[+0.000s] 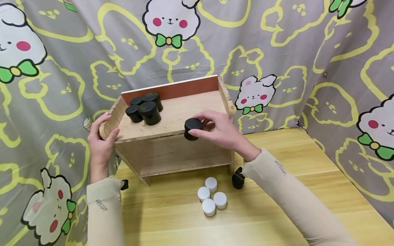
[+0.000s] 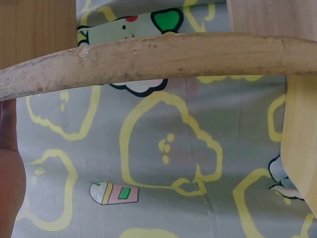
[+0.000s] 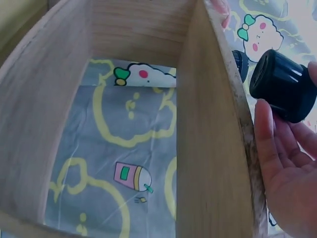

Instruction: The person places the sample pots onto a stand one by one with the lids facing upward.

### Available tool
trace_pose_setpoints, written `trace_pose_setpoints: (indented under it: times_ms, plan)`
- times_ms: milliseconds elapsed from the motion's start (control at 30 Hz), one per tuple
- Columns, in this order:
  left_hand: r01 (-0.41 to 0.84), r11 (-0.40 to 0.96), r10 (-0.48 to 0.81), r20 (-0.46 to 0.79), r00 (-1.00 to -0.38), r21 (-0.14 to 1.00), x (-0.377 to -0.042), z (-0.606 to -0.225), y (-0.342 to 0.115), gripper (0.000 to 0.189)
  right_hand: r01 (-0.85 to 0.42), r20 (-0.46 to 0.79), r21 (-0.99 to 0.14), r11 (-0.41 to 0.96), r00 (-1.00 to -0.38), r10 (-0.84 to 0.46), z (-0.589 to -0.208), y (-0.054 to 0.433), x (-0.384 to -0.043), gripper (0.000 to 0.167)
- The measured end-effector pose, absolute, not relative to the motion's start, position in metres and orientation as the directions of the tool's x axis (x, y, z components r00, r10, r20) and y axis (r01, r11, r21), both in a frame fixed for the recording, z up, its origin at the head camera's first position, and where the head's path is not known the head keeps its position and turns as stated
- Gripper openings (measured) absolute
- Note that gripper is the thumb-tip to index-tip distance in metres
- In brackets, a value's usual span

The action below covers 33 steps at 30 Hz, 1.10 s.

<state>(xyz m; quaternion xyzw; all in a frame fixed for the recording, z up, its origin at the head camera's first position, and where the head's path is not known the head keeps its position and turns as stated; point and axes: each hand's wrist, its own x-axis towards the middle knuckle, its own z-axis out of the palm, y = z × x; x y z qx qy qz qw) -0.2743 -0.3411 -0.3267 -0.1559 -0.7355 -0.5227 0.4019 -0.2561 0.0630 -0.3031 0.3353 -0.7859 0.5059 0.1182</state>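
Observation:
A wooden shelf (image 1: 181, 119) stands on the table, its top deck walled by two side boards and a reddish back strip. My left hand (image 1: 101, 138) grips its left side board, thumb inside and fingers outside. In the left wrist view only a bit of that hand (image 2: 11, 173) shows. Over the deck's front edge, my right hand (image 1: 217, 131) pinches a black lidded jar (image 1: 193, 128) between thumb and fingers. The right wrist view shows this jar (image 3: 285, 87) tilted beside the shelf board. Several more black jars (image 1: 149, 112) cluster on the deck's left part.
Several white round-topped containers (image 1: 209, 207) stand grouped on the wooden table (image 1: 172, 218) in front of the shelf. The shelf has an open lower compartment (image 1: 184, 153). Patterned grey curtains (image 1: 277, 61) hang behind and at both sides.

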Motion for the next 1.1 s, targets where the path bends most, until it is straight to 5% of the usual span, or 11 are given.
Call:
trace_pose_setpoints:
  times_ms: [1100]
  plan:
    - [0.641, 0.395, -0.197, 0.742, -0.641, 0.658, -0.27, -0.322, -0.338, 0.049, -0.508, 0.423, -0.667, 0.545, -0.86, -0.285, -0.258, -0.023, -0.34, 0.052]
